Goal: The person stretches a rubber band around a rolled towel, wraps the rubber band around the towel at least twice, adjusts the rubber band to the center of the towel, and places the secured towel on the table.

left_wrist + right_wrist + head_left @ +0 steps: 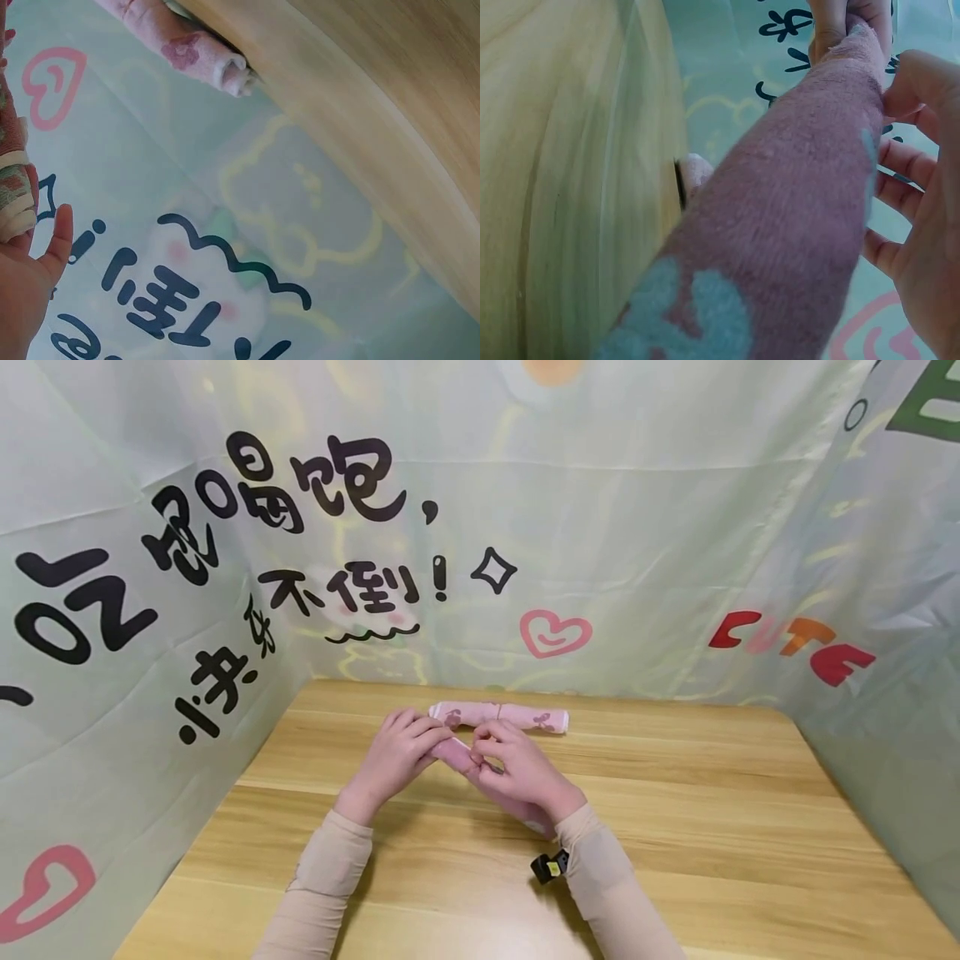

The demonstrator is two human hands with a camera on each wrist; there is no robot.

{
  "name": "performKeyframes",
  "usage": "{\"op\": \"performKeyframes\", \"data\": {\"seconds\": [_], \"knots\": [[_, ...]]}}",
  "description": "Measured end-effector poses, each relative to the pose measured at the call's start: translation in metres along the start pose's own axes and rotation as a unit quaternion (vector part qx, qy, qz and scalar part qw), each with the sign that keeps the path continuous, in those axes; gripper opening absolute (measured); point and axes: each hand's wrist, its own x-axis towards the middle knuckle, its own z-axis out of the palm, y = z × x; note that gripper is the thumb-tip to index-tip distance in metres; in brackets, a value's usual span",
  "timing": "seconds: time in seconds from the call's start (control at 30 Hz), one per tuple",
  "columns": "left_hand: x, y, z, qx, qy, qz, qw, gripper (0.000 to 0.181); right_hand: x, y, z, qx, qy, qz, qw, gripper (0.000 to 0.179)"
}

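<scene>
Above the table, a rolled pink towel (498, 793) with pale patches slants between my two hands. My left hand (401, 752) grips its far upper end, fingers folded over the top. In the right wrist view that same end of the roll narrows inside the left hand (866, 19). My right hand (521, 768) is at the roll's middle, thumb and forefinger pinching at its side. Its other fingers (907, 161) are bent beside the cloth. Behind the hands lies a second rolled pink towel (517, 717) with darker prints and a thin band round its middle.
The wooden table (720, 810) extends around both hands. Printed cloth (645, 543) hangs behind it and along both sides, its lower part meeting the table's back edge. A small black device (550, 867) sits at the right wrist.
</scene>
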Motion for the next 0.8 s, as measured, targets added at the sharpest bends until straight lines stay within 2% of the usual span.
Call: {"op": "performKeyframes", "data": {"seconds": [0.17,0.37,0.57,0.7,0.8], "knots": [[-0.001,-0.005,-0.004,-0.015,0.007,-0.023,0.9996,0.027,-0.001,-0.001,-0.005,0.004,0.003,0.01,0.9999,0.008],[-0.004,-0.01,-0.005,-0.01,0.015,-0.029,0.9994,0.028,0.0,-0.003,-0.01,-0.002,-0.003,0.028,0.9996,0.005],[-0.006,-0.012,-0.006,-0.014,0.021,-0.047,0.9986,0.027,-0.004,0.0,-0.011,-0.012,0.017,0.038,0.999,0.011],[-0.007,-0.013,-0.006,-0.015,0.008,-0.072,0.9973,0.026,-0.01,0.003,-0.012,-0.02,0.012,0.061,0.9978,0.024],[-0.008,-0.012,-0.004,-0.009,-0.02,-0.09,0.9957,0.026,-0.011,0.004,-0.009,-0.023,0.017,0.064,0.9975,0.032]]}}
